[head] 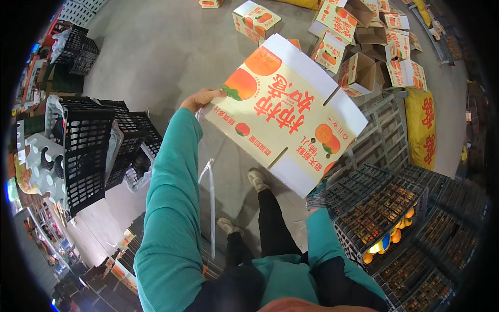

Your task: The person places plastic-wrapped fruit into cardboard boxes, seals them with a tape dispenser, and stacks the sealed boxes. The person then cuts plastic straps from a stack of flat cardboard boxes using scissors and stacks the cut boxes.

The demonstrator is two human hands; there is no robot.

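Observation:
A flattened cardboard carton [273,113], printed with orange persimmons and red writing, is held out tilted before me. Its plain white flaps show at the far and near edges. My left hand [202,99], bare, pinches the carton's left edge with the thumb on the printed face. At the lower right edge, my right hand [316,198] wears a grey knitted glove; its fingers are partly hidden by the cardboard. Just to the right of that hand stand dark plastic crates [362,191] with orange fruit [395,236] visible inside.
Opened persimmon cartons [335,23] lie heaped on the concrete floor [156,35] ahead. A metal rack [384,128] and a yellow sack [423,128] stand to the right. Black perforated crates [87,152] are at left. Flat cartons [130,238] are stacked at lower left.

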